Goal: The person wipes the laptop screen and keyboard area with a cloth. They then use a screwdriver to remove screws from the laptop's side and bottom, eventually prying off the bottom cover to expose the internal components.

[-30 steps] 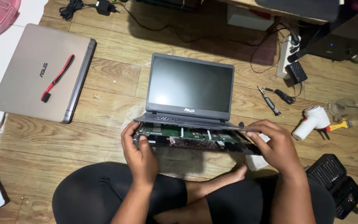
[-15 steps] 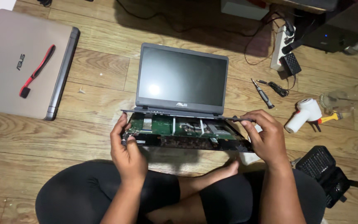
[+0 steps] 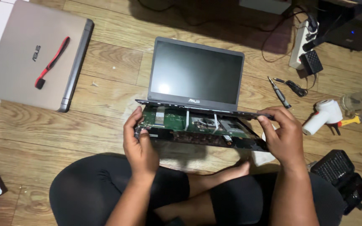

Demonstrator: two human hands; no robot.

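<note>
Wooden floor [image 3: 105,125]: closed laptop [image 3: 34,54], screwdriver [image 3: 279,92], power strip [image 3: 299,44].

Home floor repair spot: wooden plank floor [image 3: 105,134]; beside the opened laptop [image 3: 195,75] lay a screwdriver [image 3: 279,92], power strip [image 3: 300,39], second laptop [image 3: 34,54].

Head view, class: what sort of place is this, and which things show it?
Probably a home floor used for repair work: a wooden floor, an opened laptop with its circuit board bare, a screwdriver and a power strip close by.

Glossy laptop screen [image 3: 195,72]; grainy wood floor [image 3: 84,129]; closed laptop [image 3: 34,54] perhaps brushed metal.
</note>
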